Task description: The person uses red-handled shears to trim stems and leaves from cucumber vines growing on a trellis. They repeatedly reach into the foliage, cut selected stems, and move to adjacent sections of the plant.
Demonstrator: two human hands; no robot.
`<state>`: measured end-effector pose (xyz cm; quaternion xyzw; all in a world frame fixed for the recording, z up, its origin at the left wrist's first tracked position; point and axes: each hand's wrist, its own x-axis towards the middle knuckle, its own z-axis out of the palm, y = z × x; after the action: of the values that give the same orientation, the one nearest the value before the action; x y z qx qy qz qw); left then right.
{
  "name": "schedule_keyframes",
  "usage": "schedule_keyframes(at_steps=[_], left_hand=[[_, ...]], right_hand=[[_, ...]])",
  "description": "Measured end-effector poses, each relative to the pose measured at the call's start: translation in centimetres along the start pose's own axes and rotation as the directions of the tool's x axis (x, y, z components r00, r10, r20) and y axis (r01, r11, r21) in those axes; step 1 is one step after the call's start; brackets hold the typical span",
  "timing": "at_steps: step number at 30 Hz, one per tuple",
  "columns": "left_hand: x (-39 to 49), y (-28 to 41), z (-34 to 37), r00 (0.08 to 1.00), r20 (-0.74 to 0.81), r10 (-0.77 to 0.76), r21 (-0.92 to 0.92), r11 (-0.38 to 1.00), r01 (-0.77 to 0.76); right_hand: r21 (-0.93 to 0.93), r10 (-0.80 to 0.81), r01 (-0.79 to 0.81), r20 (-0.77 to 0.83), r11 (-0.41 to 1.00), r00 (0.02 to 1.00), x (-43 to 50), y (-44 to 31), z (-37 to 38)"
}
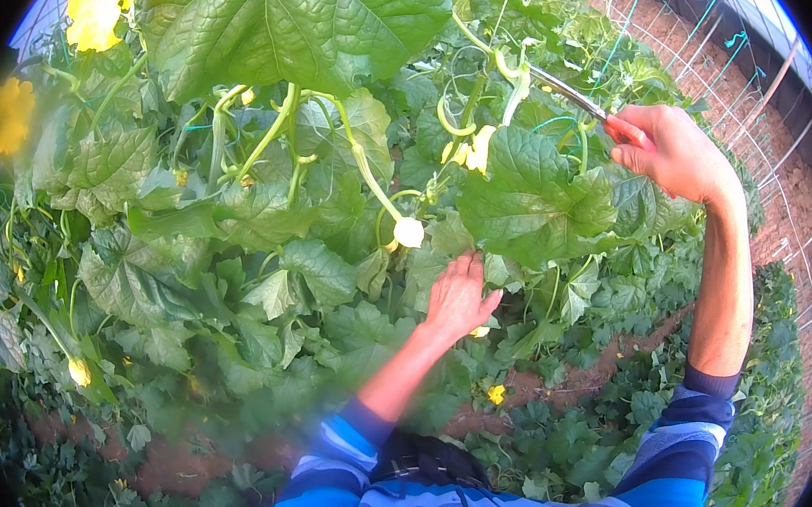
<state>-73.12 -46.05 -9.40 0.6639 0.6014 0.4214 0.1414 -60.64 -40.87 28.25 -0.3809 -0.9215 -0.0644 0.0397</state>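
My right hand (665,147) grips the red handles of scissors (573,97) at the upper right. Their metal blades point up and left, with the tips by a vine stem (517,73) that carries curled tendrils. My left hand (456,292) reaches into the foliage at the centre, palm down and thumb apart. Its fingertips meet the edge of the leaves, and I see nothing held in it. Just above it hangs a slim young gourd (370,173), probably luffa, tipped by a pale flower (408,232). A broad green leaf (539,202) spreads between my two hands.
A very large leaf (299,27) covers the top of the view. Yellow flowers (92,20) hang at the upper left. Strings (634,2) run along the right, over bare brown soil (782,170). More vines (567,442) grow low around me.
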Motion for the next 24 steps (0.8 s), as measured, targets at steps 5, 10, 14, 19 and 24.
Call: schedule_keyframes(at_steps=[5, 10, 14, 19, 24], left_hand=[[0.0, -0.1, 0.1, 1.000, -0.006, -0.003, 0.003, 1.000, 0.003], [0.0, -0.2, 0.3, 1.000, -0.011, -0.008, 0.003, 1.000, 0.008], [0.1, -0.4, 0.3, 0.999, -0.049, 0.021, 0.033, 0.999, -0.020], [0.1, -0.4, 0.4, 0.999, -0.038, 0.007, -0.002, 1.000, -0.007], [0.0, -0.6, 0.2, 0.998, -0.059, 0.017, 0.004, 1.000, -0.017]], right_hand=[[-0.104, 0.045, -0.047, -0.021, 0.993, 0.999, 0.3, -0.5, -0.2], [-0.223, 0.050, -0.065, -0.072, 0.973, 0.996, 0.2, -1.5, -0.2], [-0.316, 0.059, -0.092, -0.112, 0.944, 0.992, 0.3, -2.2, -0.5], [-0.326, 0.070, -0.095, -0.087, 0.941, 0.994, 0.9, -2.6, -0.6], [-0.362, 0.074, -0.100, -0.086, 0.927, 0.994, 0.8, -3.2, -0.7]])
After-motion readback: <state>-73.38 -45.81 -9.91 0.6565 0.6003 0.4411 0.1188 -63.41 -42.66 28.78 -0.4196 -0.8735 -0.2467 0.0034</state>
